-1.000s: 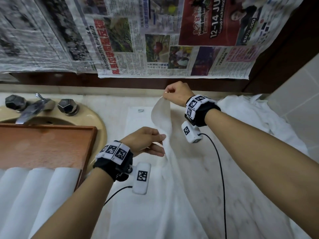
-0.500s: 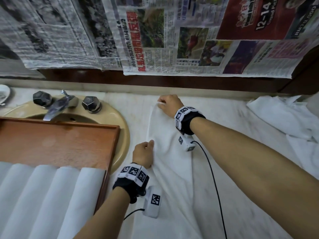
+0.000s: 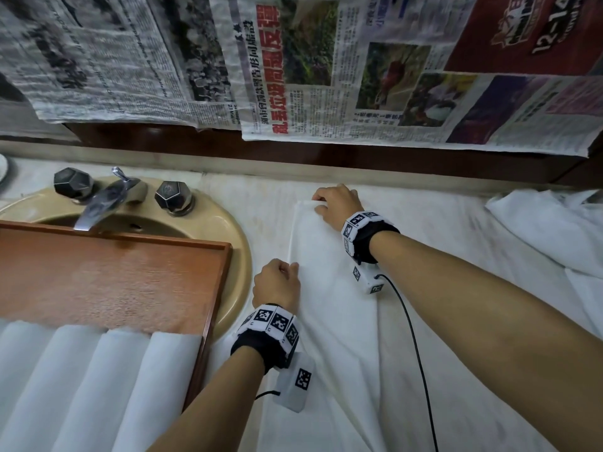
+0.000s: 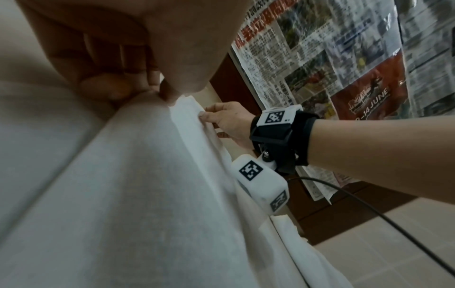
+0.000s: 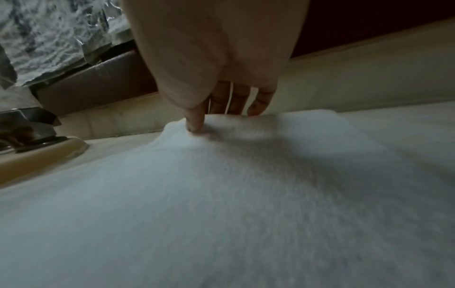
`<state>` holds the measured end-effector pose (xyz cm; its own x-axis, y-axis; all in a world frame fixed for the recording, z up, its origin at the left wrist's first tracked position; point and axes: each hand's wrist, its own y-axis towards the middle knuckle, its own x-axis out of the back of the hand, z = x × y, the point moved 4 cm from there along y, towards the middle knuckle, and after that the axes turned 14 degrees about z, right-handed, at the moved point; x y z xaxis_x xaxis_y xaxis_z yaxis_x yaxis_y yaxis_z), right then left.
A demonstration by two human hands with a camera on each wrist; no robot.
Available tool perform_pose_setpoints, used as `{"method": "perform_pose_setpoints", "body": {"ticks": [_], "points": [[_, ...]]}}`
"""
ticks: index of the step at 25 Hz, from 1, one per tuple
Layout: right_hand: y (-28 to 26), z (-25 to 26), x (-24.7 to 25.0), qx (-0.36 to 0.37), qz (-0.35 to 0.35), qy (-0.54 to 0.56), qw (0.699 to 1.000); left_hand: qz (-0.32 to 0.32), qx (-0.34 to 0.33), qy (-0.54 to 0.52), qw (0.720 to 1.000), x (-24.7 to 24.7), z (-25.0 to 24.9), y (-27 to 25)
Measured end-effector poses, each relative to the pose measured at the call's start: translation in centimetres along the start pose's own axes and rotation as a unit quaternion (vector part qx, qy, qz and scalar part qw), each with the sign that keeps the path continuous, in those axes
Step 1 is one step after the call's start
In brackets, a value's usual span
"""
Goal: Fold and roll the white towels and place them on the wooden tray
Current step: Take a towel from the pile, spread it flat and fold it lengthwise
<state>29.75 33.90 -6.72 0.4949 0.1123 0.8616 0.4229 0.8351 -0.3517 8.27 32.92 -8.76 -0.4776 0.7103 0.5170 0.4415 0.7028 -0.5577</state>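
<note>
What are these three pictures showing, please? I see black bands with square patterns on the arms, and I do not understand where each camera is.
No robot here: a person works with bare hands. The patterned bands carry small cameras. The wide picture comes from a head camera; the other two look along each wrist at the fingers.

On the pale counter lies a long white towel, folded lengthwise. The left hand pinches its left edge; the right hand pinches the far corner, a grip the left wrist view shows well.

A wooden tray over the sink holds rolled towels. More unfolded towels wait at the right. Newspaper covers the wall.
</note>
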Motion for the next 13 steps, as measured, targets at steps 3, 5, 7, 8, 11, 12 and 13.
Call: {"method": "perform_pose_setpoints", "body": {"ticks": [3,5,7,8,11,12,13], "points": [[0.3,0.1,0.0,-0.001,-0.007,-0.005,1.000,-0.014,0.003,0.007,1.000,-0.1,0.0,-0.1],[0.4,0.1,0.3,-0.001,-0.011,-0.009,1.000,-0.014,0.009,0.005,1.000,-0.1,0.0,-0.2],[0.5,-0.1,0.3,0.002,-0.010,-0.011,1.000,-0.012,0.023,0.002,1.000,-0.1,0.1,-0.2],[0.7,-0.1,0.2,0.004,-0.005,-0.019,1.000,-0.010,0.029,0.006,1.000,0.0,0.1,-0.2],[0.7,0.3,0.1,0.014,-0.004,-0.041,0.999,0.000,0.050,0.029,0.998,0.3,-0.1,0.0],[0.3,0.5,0.0,0.028,-0.007,-0.036,0.999,0.006,0.055,0.029,0.998,0.3,-0.2,0.1],[-0.6,0.5,-0.2,0.050,-0.004,-0.034,0.998,0.011,0.059,0.028,0.998,0.4,-0.2,0.3]]}}
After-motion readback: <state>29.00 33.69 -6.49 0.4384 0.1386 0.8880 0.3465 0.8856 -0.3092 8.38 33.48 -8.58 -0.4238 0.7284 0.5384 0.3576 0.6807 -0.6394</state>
